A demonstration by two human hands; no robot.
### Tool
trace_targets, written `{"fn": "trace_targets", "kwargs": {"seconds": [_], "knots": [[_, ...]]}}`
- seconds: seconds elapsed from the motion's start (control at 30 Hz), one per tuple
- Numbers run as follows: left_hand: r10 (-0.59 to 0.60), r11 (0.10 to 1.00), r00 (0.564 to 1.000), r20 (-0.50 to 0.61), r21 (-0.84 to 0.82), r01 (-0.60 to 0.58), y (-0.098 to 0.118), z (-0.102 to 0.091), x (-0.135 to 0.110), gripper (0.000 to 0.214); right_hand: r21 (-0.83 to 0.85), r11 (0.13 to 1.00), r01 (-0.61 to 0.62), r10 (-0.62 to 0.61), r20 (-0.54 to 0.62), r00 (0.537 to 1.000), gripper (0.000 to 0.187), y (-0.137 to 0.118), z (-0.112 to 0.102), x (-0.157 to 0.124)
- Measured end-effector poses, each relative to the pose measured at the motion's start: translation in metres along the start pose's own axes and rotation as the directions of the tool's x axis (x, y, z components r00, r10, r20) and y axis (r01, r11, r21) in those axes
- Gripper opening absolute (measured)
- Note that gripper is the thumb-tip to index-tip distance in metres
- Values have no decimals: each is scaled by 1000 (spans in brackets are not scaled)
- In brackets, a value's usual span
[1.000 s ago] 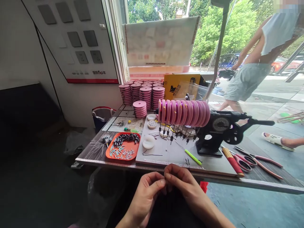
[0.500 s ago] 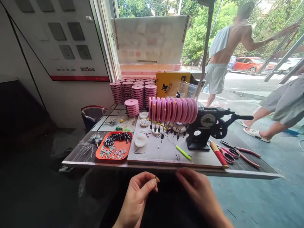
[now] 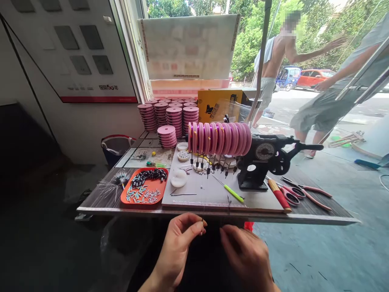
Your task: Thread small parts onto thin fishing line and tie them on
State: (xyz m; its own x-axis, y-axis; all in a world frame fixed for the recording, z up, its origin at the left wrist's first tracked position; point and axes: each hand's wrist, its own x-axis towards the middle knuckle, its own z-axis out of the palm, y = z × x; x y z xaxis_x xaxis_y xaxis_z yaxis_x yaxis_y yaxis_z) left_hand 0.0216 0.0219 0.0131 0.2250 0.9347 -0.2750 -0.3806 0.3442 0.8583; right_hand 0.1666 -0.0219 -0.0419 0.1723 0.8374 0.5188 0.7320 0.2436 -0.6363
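Note:
Just below the table edge, my left hand (image 3: 180,245) pinches a thin fishing line between thumb and forefinger, with a small dark piece showing at the fingertips. My right hand (image 3: 247,253) is a little to the right, fingers curled and pressed together; what they hold is too fine to make out. Above the hands lies a pale board (image 3: 209,200) with a green-handled needle tool (image 3: 233,193). On the board's right stands a black hand-cranked winder (image 3: 258,156), carrying a row of pink spools (image 3: 219,138) from which dark small weights hang on lines.
An orange tray (image 3: 123,196) of small beads and tubes sits left, beside a wire bundle (image 3: 117,180). Pink spool stacks (image 3: 174,115) and a yellow box (image 3: 212,103) stand behind. Scissors (image 3: 293,194), pliers (image 3: 316,198) and a red thread roll (image 3: 279,196) lie right. Two people are outside.
My right hand has moved slightly left and lower, its fingers nearer my left hand. The left hand still pinches. Outside, both people have shifted left, and the view has tilted slightly.

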Motion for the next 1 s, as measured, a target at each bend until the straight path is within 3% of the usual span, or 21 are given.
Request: {"fn": "trace_targets", "kwargs": {"seconds": [0.1,0.2,0.27,0.4,0.47,0.57,0.63,0.7,0.87,1.0], "knots": [[-36,999,996,78,4,36,3,6,-1,10,-102,964,246,-250,-24,968,16,-9,-5,-7],[-79,997,987,143,20,77,5,11,-3,11,-106,883,457,-465,-80,882,18,-15,-6,-2],[-105,994,980,170,24,102,7,14,-3,12,-101,853,512,-521,-94,849,18,-15,-6,3],[-108,994,976,187,50,101,7,18,-2,13,-86,861,502,-506,-35,862,17,-10,-7,1],[-55,996,987,148,71,45,5,18,0,11,38,896,442,-441,-27,897,16,-6,-7,-3],[51,994,998,48,94,-55,-3,15,5,10,308,946,103,-114,18,993,14,-3,-9,-1],[100,986,995,20,132,-102,-9,13,10,10,418,895,-157,109,137,985,16,-2,-10,8],[143,966,989,27,216,-145,-14,12,16,11,454,840,-297,205,241,949,24,-3,-11,22],[247,842,964,103,470,-266,-14,17,23,12,427,835,-348,235,294,926,33,-9,-15,45],[227,806,959,172,519,-284,-7,21,21,10,511,762,-397,257,324,910,30,-8,-18,46]]}}
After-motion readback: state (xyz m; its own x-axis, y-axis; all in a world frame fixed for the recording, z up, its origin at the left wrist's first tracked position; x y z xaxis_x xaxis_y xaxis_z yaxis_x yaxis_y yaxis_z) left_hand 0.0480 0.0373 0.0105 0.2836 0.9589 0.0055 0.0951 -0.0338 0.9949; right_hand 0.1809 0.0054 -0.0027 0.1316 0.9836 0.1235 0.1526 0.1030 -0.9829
